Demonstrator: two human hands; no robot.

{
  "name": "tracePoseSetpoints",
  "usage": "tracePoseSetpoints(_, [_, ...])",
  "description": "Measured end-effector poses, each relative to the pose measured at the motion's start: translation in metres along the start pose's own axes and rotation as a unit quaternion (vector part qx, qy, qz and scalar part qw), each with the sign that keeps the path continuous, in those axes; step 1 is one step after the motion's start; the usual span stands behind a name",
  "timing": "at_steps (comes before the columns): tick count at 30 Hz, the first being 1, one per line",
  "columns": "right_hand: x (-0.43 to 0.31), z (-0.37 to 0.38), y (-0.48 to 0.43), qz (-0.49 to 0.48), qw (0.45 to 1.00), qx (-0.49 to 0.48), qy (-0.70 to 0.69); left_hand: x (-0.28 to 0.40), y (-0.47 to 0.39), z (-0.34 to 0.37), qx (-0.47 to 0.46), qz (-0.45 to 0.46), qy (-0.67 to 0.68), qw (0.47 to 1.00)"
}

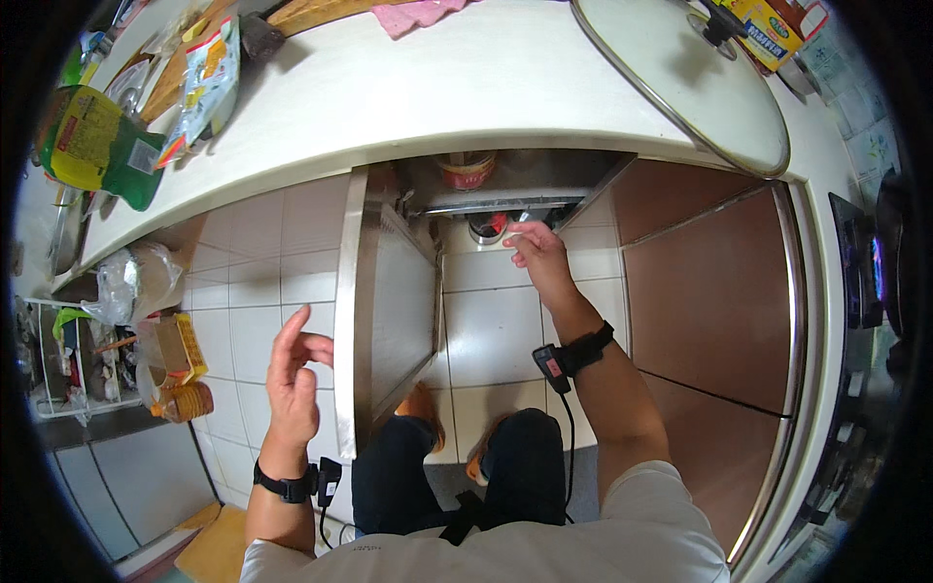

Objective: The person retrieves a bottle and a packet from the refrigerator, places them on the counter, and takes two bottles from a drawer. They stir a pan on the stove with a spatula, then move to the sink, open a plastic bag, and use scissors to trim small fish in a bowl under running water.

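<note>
An open cabinet door stands out from below the white counter, its edge towards me. Just left of that edge is my left hand, fingers apart and holding nothing; the fingertips reach the door edge, and I cannot tell if they press on it. My right hand is in front of the open cabinet, fingers loosely bent with nothing visible in them. Close to its fingertips, low in the cabinet, is a round container with something red at its top. A red and yellow tub sits on the shelf above.
Overhead runs the white counter, with a glass pot lid, a pink cloth, a green bottle and a plastic packet. Brown cabinet panels flank my right arm. To the left stands a white wire rack.
</note>
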State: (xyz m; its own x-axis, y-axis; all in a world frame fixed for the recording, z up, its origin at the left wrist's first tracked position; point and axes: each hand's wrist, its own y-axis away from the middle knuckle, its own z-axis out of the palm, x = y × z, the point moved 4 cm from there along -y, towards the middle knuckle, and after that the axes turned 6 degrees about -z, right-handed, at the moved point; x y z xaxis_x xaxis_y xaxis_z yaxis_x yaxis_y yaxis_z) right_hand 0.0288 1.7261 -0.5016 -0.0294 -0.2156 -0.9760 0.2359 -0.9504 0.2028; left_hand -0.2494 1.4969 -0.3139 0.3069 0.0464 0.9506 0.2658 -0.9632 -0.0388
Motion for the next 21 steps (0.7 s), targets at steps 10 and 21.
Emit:
tracePoseSetpoints(10, [0.021,-0.014,-0.086,-0.141,0.977,0.153,-0.040,-0.098,0.026,-0.007,0.117,-0.079,0.100,0.985])
tracePoseSetpoints(21, [0.002,-0.047,-0.081,-0.209,0.956,0.204,0.024,-0.101,0.046,0.012,0.193,-0.141,0.174,0.955])
